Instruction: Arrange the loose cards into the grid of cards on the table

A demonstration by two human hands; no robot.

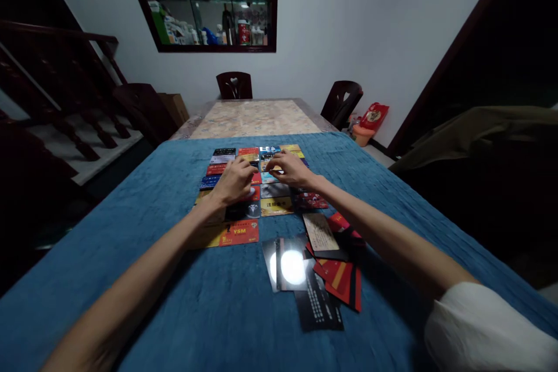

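Seeing a dark wooden railing (65, 78) at far left, then a blue cloth (131, 215) lying under columns of cards (274, 190). Finding in the leftmost column a dark blue card (210, 182) bearing pale print, too small for reading. Holding the left hand (238, 179) low over the left-hand columns with bent fingers; not being able to tell whether gripping a card or merely touching one. Reading "YSM" in yellow letters on an orange-red card (239, 233) in the nearest row. Glimpsing beyond the table a red jar (243, 32), its label being unreadable. Making out large dark Chinese characters on a gold card (276, 206), probably starting with 注册, the rest being too blurred. Curving the right hand (290, 168) over the right-hand columns, near a pale blue card (267, 178); again not being able to tell about any grip. Catching a round glare on a glossy card (291, 267) lying nearer, loosely, beside a black card (320, 305) showing rows of illegible white marks, a beige card (321, 232) carrying fine print, and fanned red cards (349, 288). Spotting at right a red bag (375, 116) bearing an indistinct pale emblem.
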